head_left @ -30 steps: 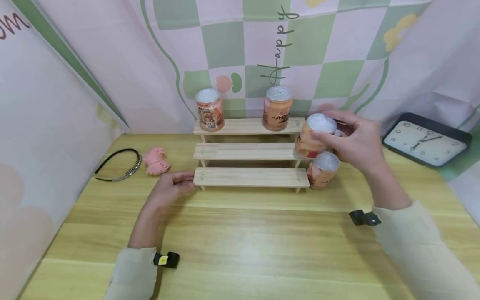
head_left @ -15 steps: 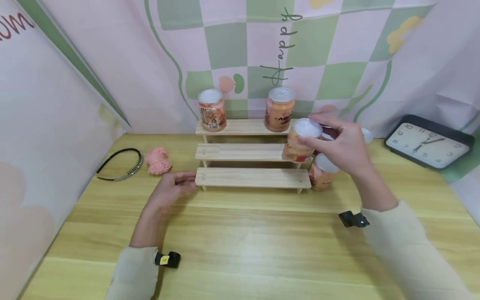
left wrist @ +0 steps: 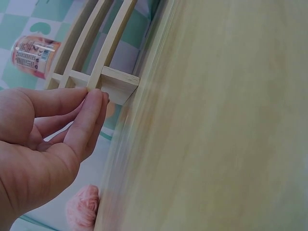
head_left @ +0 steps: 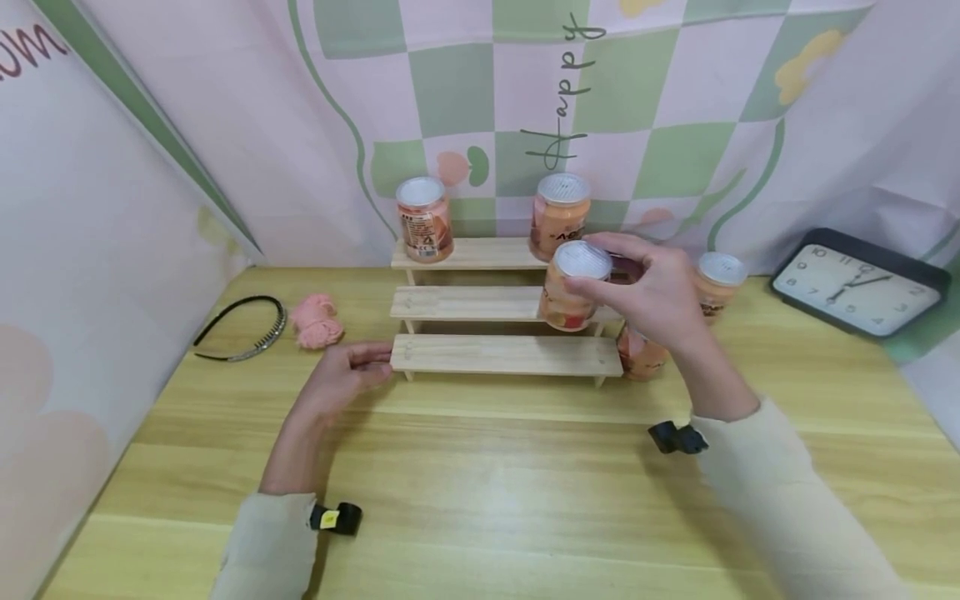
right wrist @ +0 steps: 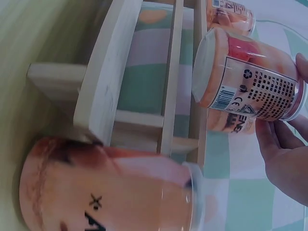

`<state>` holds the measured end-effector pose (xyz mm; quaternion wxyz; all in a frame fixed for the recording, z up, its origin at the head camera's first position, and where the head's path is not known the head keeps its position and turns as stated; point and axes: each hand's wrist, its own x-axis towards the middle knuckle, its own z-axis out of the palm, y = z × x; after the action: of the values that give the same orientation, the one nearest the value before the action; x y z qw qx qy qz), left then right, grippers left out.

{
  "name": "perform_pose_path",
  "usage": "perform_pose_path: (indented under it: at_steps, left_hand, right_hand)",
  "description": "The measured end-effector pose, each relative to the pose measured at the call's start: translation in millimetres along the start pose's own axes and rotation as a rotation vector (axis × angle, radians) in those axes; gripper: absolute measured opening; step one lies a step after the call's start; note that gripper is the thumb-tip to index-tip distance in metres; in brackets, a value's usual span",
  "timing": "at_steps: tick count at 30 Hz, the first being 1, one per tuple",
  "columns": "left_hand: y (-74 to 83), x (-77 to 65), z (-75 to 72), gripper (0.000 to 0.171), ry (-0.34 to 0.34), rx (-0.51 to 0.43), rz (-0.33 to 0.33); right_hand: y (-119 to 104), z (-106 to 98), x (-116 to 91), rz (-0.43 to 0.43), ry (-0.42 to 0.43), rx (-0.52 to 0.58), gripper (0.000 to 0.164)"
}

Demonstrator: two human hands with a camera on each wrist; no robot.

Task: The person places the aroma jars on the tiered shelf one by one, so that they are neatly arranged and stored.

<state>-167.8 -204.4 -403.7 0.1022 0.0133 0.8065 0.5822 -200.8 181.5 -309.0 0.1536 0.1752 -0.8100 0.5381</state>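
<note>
A three-step wooden rack stands on the table. My left hand pinches the left end of its lowest step between thumb and fingertips, close up in the left wrist view. With thumb and fingers, my right hand grips an orange-pink can near its silvery lid. Upright, the can overlaps the right part of the middle step in the head view; its barcode label faces the right wrist camera. On the top step stand a left can and a right can of the same sort.
Two more such cans stand right of the rack: a near can beside the lowest step, partly behind my right hand, and a farther can. A clock lies farther right. Pink yarn and a black headband lie left.
My right hand has carried the can leftward and slightly down, from beyond the rack's right end to over the middle step. The farther can has come into view. My left hand stays put.
</note>
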Motion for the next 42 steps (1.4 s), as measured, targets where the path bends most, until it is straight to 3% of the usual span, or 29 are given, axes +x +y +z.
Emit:
perform_pose_path:
  at_steps: [9, 20, 36, 42]
  left_hand:
    - [1.0, 0.7, 0.2, 0.043, 0.002, 0.008, -0.003]
    - [1.2, -0.6, 0.5, 0.042, 0.006, 0.014, -0.013]
    - [1.1, -0.3, -0.1, 0.042, -0.005, 0.011, -0.022]
    - [2.0, -0.4, -0.5, 0.042, -0.003, 0.015, -0.013]
  right_hand:
    - [-5.6, 14.0, 2.9, 0.044, -0.050, -0.015, 0.053]
    - [-8.9, 43.4, 12.0, -0.024, -0.091, 0.042, 0.050]
    - [-19.9, 87.4, 28.0, -0.034, -0.115, 0.166, 0.051]
    - [-20.5, 103.8, 33.0, -0.033, -0.110, 0.163, 0.054]
